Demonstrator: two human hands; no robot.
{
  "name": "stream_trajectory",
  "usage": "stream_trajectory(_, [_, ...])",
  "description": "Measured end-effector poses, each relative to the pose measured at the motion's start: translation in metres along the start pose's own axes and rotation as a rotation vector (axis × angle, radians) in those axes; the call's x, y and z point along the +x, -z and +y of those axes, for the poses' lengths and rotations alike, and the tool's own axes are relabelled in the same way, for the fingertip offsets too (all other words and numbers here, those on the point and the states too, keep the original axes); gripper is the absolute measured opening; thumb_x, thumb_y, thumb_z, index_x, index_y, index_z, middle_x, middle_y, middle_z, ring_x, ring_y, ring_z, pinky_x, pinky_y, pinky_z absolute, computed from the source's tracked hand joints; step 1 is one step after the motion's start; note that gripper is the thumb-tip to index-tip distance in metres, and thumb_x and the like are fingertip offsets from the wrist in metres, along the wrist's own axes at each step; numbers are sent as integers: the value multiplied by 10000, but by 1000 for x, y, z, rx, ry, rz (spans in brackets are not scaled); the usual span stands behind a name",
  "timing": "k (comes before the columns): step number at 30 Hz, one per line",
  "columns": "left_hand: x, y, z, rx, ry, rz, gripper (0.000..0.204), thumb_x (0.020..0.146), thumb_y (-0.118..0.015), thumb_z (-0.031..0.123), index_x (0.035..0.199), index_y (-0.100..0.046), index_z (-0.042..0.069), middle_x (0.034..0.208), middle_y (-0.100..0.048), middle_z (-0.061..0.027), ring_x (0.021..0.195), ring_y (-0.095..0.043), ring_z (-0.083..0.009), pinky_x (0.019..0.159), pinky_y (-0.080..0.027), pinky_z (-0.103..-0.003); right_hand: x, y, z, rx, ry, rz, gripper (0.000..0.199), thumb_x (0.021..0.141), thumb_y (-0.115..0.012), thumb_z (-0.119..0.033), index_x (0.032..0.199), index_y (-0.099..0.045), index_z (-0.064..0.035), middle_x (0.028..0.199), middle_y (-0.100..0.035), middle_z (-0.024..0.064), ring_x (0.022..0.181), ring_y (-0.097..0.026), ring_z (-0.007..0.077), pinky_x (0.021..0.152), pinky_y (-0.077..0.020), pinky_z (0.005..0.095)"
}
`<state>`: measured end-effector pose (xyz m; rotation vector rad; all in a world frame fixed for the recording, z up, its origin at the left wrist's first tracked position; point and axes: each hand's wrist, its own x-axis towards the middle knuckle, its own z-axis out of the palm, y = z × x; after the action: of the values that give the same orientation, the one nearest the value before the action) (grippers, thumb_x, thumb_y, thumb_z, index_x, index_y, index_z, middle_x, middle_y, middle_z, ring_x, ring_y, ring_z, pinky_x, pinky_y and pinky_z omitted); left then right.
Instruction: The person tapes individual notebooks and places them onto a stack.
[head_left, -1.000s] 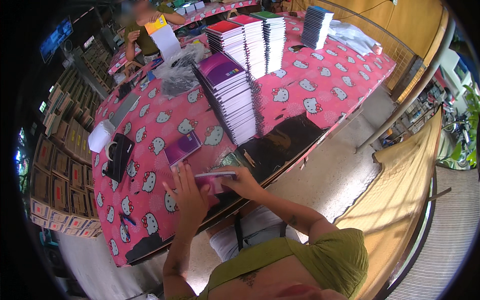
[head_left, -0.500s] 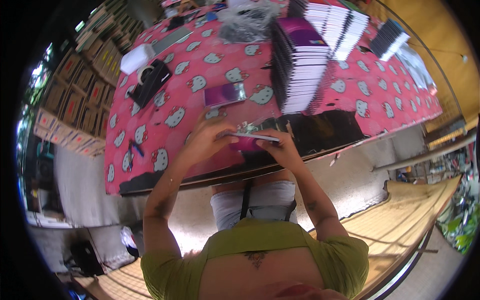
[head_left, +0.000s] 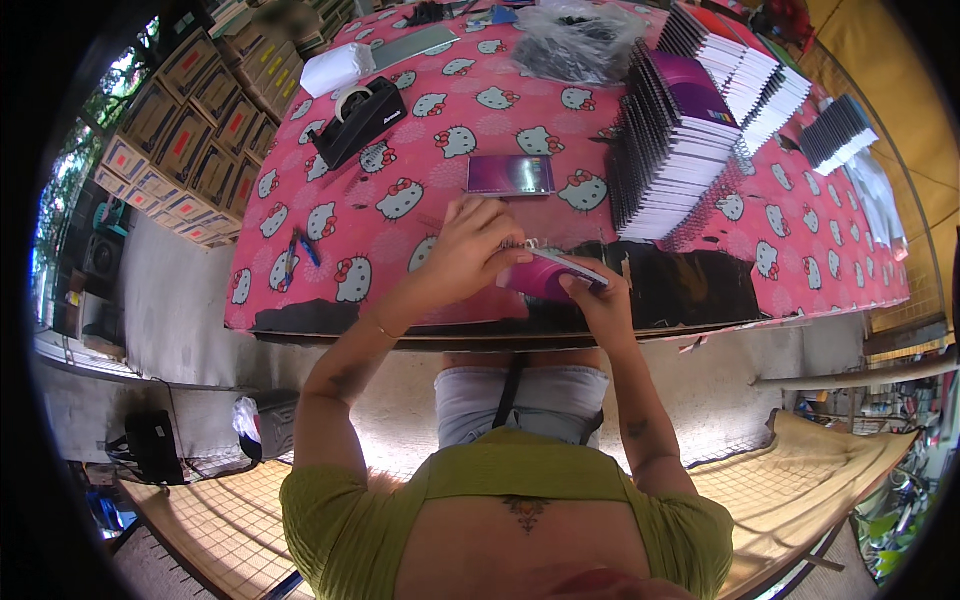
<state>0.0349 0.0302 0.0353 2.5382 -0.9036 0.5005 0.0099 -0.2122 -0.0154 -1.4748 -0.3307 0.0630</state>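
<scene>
Both my hands hold a small purple spiral notebook just above the near edge of the table. My left hand grips its left end, fingers curled over the wire spiral. My right hand pinches the lower right corner from below. Another purple notebook lies flat on the pink cartoon-cat tablecloth just beyond my hands. To the right of it rises a tall slanted stack of purple spiral notebooks.
A black tape dispenser and a white box sit at the far left of the table. Blue pens lie near the left edge. More notebook stacks stand at the right. A clear plastic bag heap lies beyond. Cardboard boxes line the left.
The view has swung so the table now lies straight ahead and I look more steeply down. Both hands keep holding the small notebook near the table's edge.
</scene>
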Motion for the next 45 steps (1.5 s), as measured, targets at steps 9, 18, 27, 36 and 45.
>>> stream_trajectory(9, [-14, -48, 34, 370, 135, 146, 819, 955, -439, 598, 1473, -385, -35, 1545, -359, -242, 1474, -282, -381, 1130, -113, -691, 0, -9, 6, 63, -61, 93, 285, 931, -698, -91, 1191, -677, 23, 1001, -683, 9, 880, -592, 69, 780, -484, 219])
stream_trajectory(18, [-27, -47, 43, 316, 94, 174, 837, 977, -361, 629, 1440, -397, -68, 1514, -387, -276, 1433, -345, -428, 1120, -126, -715, -5, -19, -1, 71, -133, 19, 274, 935, -672, -53, 1197, -674, 25, 1043, -698, 34, 928, -614, 82, 841, -502, 234])
stream_trajectory(27, [-4, -31, 43, 378, 172, 190, 835, 933, -484, 590, 1432, -401, -74, 1516, -359, -298, 1458, -280, -441, 1151, -131, -665, -1, -26, 7, -25, -100, -45, 311, 929, -688, -62, 1224, -664, 35, 1087, -715, 48, 976, -620, 92, 884, -504, 258])
stream_trajectory(36, [-7, -54, 50, 334, 183, 37, 847, 943, -481, 584, 1482, -363, -59, 1559, -320, -264, 1495, -243, -385, 1173, -87, -628, 10, -7, 41, -45, 0, -98, 295, 927, -644, -3, 1220, -674, 14, 1078, -718, 58, 984, -619, 88, 879, -502, 252])
stream_trajectory(45, [-41, -84, 59, 298, 74, 16, 872, 988, -311, 635, 1465, -352, -94, 1554, -299, -298, 1470, -267, -429, 1142, -108, -668, 6, -2, 53, -159, -1, -138, 354, 866, -644, 34, 1219, -671, 17, 1075, -746, 137, 960, -667, 118, 848, -534, 293])
